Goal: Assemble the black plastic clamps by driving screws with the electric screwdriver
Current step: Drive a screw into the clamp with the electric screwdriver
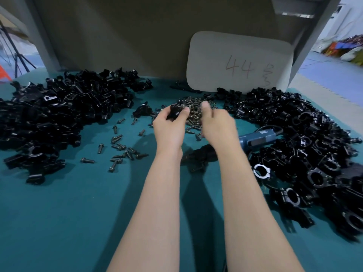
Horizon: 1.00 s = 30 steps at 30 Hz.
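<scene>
One black plastic clamp (173,113) is gripped in the left hand (169,127) over a heap of metal screws (193,112); the grip of the blurred right hand (217,123) cannot be told. A blue electric screwdriver (259,137) lies right of that heap

The left forearm (155,203) and right forearm (249,203) were bare along their whole visible length, slim and smooth. The left hand (169,126) and right hand (218,124) were bare too, with short, plain thumbnails (205,105). The right hand looked slightly blurred.
</scene>
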Each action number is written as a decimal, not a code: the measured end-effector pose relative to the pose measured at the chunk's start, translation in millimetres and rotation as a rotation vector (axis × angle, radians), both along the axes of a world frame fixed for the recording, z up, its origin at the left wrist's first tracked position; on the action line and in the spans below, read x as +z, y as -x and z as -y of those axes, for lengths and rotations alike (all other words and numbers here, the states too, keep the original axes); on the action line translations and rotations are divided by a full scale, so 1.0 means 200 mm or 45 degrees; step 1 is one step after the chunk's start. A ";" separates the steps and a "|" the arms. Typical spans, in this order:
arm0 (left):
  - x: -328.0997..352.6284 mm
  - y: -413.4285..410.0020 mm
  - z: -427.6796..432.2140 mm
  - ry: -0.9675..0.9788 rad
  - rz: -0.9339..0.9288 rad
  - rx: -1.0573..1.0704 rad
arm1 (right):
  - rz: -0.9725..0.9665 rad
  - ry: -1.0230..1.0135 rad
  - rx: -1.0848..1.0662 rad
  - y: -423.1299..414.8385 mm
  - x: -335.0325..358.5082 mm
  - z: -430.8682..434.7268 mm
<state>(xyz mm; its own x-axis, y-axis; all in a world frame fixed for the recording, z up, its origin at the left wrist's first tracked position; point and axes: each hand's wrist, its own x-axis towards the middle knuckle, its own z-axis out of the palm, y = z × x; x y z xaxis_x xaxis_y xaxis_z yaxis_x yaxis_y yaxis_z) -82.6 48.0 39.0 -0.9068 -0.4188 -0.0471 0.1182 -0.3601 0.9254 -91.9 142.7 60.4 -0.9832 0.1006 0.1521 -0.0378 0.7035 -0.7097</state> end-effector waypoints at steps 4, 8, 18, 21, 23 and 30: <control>-0.01 0.00 0.03 -0.424 0.090 -0.071 | 0.362 0.084 -0.198 -0.04 0.03 -0.23; 0.01 -0.02 0.05 -0.758 0.201 -0.186 | 0.536 0.010 -0.214 -0.10 -0.06 -0.23; 0.02 -0.04 0.07 -0.789 0.248 -0.234 | 0.417 0.022 -0.364 -0.09 -0.13 -0.21; 0.02 -0.04 0.08 -0.793 0.236 -0.235 | 0.431 0.051 -0.388 -0.09 -0.12 -0.19; 0.03 -0.03 0.08 -0.799 0.226 -0.233 | 0.417 0.073 -0.402 -0.09 -0.12 -0.19; 0.00 -0.02 0.15 -0.774 0.192 -0.166 | 0.037 0.139 -0.492 -0.12 -0.15 -0.17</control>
